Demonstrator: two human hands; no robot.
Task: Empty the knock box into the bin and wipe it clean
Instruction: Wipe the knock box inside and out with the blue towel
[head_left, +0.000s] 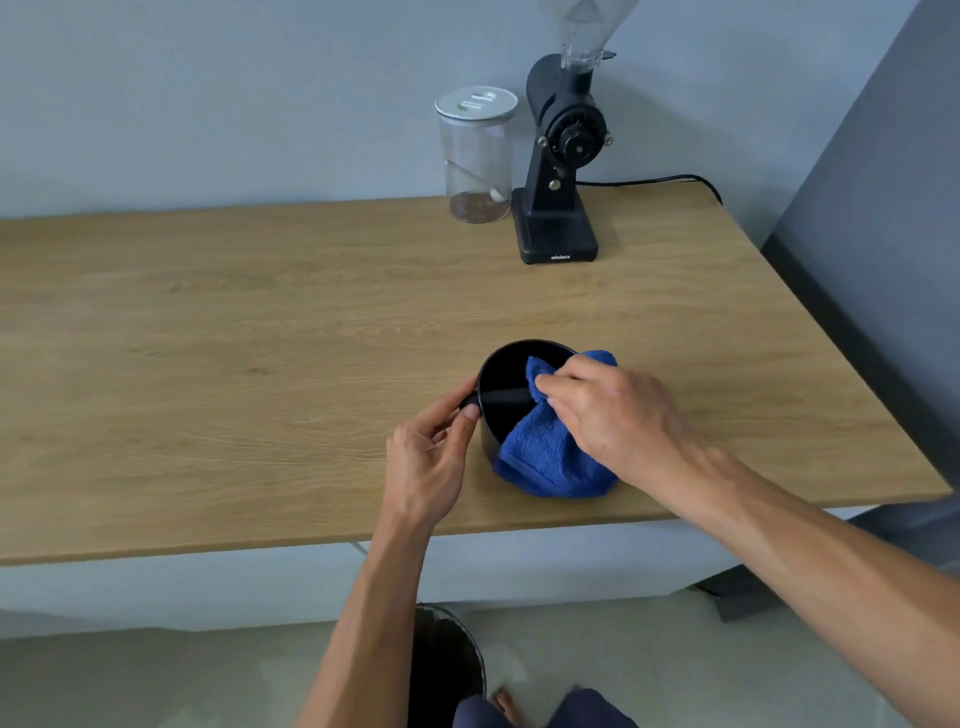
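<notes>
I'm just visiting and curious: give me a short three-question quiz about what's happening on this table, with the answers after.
1. True or false: the knock box stands on the floor beside the bin.
2. Which of the hands holds the blue cloth? A) left B) right C) neither
3. Fill in: the clear jar stands directly to the ____ of the black grinder, as the camera sees it.

Key:
1. False: it stands on the wooden table, and the bin is on the floor below.
2. B: the right hand presses the cloth over the box's rim, while the left hand steadies the box by its side.
3. left
</notes>
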